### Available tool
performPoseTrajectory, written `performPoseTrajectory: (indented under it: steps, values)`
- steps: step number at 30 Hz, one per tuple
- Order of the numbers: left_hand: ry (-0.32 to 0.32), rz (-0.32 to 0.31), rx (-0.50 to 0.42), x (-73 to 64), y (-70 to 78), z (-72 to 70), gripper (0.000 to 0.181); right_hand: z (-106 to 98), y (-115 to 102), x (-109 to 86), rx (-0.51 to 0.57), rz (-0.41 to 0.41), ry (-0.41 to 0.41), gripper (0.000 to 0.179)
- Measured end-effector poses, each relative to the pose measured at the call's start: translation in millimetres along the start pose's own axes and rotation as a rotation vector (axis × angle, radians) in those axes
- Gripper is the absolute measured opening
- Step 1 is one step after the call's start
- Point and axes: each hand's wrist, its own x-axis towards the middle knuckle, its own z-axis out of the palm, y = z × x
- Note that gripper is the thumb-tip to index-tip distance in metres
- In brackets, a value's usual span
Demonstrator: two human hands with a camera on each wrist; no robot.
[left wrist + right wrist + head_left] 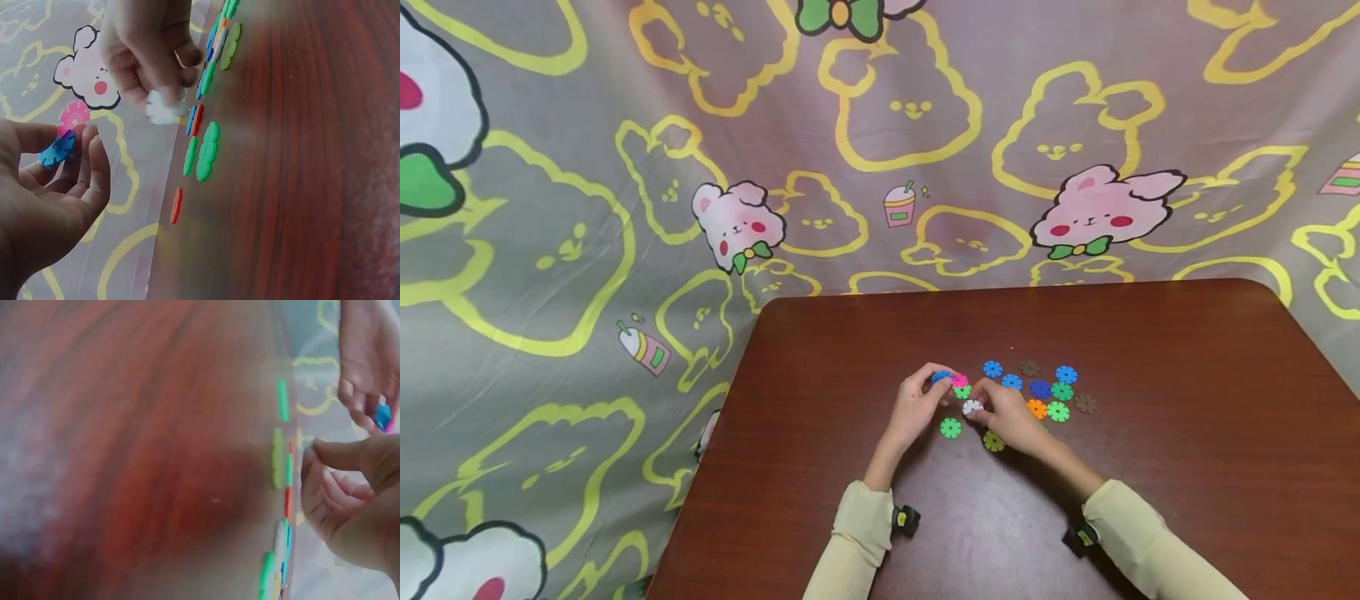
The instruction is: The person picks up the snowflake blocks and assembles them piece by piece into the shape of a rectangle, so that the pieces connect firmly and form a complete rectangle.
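My left hand (917,408) pinches a blue notched disc (57,150) between thumb and fingers, held above the table. A pink notched disc (74,115) sits against the blue one's edge and appears joined to it. In my right hand (1013,423), thumb and fingertips grip a white notched disc (972,407), also raised off the table and slightly blurred in the left wrist view. The two hands are close together but apart. Beneath and in front of them lie a light green disc (951,428) and an olive disc (994,441).
Several loose discs lie flat right of the hands, among them an orange disc (1037,408), a dark blue disc (1041,389) and a brown disc (1086,404). The dark wooden table (1195,433) meets a patterned cloth (940,275) at its back edge.
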Motion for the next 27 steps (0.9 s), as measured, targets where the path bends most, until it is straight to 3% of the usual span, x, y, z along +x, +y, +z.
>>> performPoseTrajectory:
  steps: [6,9,14,27]
  values:
    - [-0.015,-0.032,-0.074,5.0,-15.4,0.6,0.019,-22.3,-10.5,-1.9,0.349,0.158,0.07,0.015]
    - [-0.028,-0.042,-0.09,8.9,-27.7,0.3,0.02,-31.6,-16.7,-3.8,0.435,0.176,0.094,0.019]
    - [-0.058,-0.032,-0.095,10.4,-34.6,0.8,0.021,-38.8,-22.2,-5.8,0.482,0.182,0.128,0.019]
    - [-0.102,-0.028,-0.123,9.0,-29.2,1.7,0.023,-44.3,-30.1,-8.9,0.536,0.205,0.133,0.022]
